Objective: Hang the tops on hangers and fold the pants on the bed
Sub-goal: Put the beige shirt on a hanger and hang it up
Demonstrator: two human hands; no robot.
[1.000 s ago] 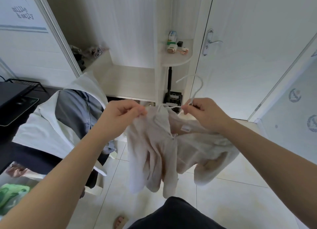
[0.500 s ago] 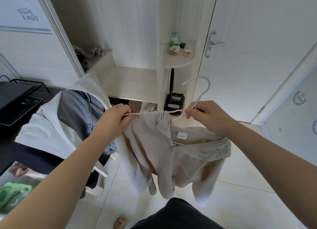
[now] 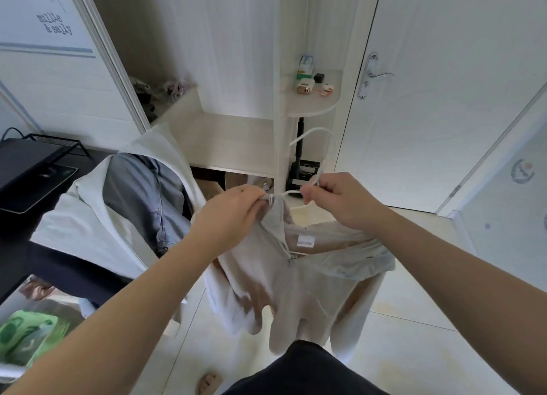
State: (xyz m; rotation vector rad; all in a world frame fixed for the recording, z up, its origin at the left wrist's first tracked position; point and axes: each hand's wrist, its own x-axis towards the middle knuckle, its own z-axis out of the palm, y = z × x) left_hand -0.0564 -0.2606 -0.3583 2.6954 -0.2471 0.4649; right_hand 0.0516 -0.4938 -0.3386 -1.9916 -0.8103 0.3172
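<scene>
pinching the beige top [image 3: 299,279] at its collar, the left hand [image 3: 233,208] closes; the right hand [image 3: 340,199] grips the white hanger [image 3: 310,132].

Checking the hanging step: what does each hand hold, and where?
Left hand pinches the top at its collar; right hand grips the hanger below its hook.

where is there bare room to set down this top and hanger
Bare: the wardrobe shelf between its cluttered back left corner and the upright divider, and the floor tiles right of the hanging top, toward the door. Crowded: the rounded corner shelf holds boxes and small items, and clothes are heaped at left.
</scene>
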